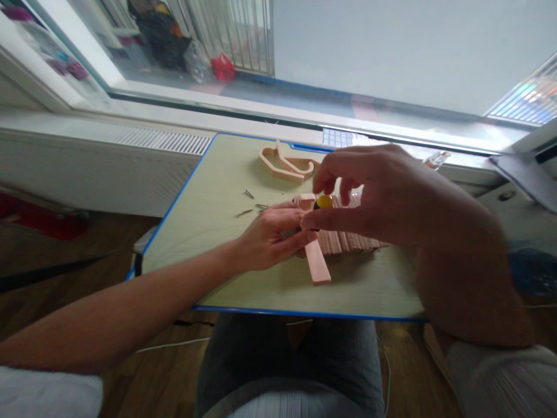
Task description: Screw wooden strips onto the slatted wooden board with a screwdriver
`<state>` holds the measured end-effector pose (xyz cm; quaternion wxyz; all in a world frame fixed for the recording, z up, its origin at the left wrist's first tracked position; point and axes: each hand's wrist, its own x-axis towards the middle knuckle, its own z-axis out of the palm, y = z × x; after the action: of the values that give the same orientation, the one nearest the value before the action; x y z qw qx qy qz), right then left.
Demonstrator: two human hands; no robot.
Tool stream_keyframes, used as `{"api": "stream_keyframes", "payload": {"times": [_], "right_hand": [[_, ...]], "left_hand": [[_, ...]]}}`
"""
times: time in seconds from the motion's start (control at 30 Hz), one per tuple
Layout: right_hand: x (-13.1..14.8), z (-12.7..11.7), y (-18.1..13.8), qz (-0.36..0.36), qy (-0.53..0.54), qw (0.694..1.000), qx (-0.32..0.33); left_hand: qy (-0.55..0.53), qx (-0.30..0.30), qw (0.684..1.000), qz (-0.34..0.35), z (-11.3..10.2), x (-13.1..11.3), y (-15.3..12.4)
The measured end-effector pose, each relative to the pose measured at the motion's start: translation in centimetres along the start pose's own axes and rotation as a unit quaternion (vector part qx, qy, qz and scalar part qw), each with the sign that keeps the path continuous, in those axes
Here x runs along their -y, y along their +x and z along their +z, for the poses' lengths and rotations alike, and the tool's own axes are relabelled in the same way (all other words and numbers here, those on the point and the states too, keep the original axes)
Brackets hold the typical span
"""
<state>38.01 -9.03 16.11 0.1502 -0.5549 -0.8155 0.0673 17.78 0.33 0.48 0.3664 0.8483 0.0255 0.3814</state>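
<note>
My left hand [278, 229] presses against a pale wooden strip [318, 264], its fingers closed about the strip's middle. Upright at that spot stands a short tool with a yellow and black handle, apparently a screwdriver [324, 202]. Around this handle my right hand [369, 191] is curled, thumb across the near side and fingertips at the far side. The tool's lower end is hidden by my hands. Beneath them lies a ribbed, pinkish wooden piece [348, 241]. Left of my left hand, several screws [249, 193] rest on the table.
A curved wooden frame [282, 165] lies toward the back of the small blue-edged table [209, 232]. Behind it are a white radiator [156, 139] and a window sill. A keypad-like object [337, 137] and a small clear item [436, 159] sit near the sill.
</note>
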Motion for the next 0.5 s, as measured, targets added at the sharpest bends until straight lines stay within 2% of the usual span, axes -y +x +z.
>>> {"api": "stream_keyframes", "payload": {"times": [0.07, 0.13, 0.2, 0.33, 0.5], "right_hand": [[-0.10, -0.68, -0.49, -0.049, 0.035, 0.998, 0.003], [-0.16, -1.06, -0.81, -0.067, 0.048, 0.996, 0.028], [-0.21, -1.05, -0.90, -0.068, 0.044, 0.996, 0.036], [-0.20, -0.53, -0.69, -0.075, 0.026, 0.997, 0.009], [0.14, -0.44, -0.47, -0.062, 0.037, 0.997, 0.025]], "left_hand": [[0.002, 0.008, 1.000, 0.001, -0.06, -0.08, 0.05], [0.003, 0.011, 1.000, -0.002, -0.06, -0.07, 0.06], [0.002, 0.008, 1.000, -0.003, -0.01, -0.03, 0.02], [0.007, 0.003, 1.000, -0.014, 0.07, 0.02, -0.07], [0.009, 0.012, 1.000, -0.014, -0.05, 0.04, -0.13]]}}
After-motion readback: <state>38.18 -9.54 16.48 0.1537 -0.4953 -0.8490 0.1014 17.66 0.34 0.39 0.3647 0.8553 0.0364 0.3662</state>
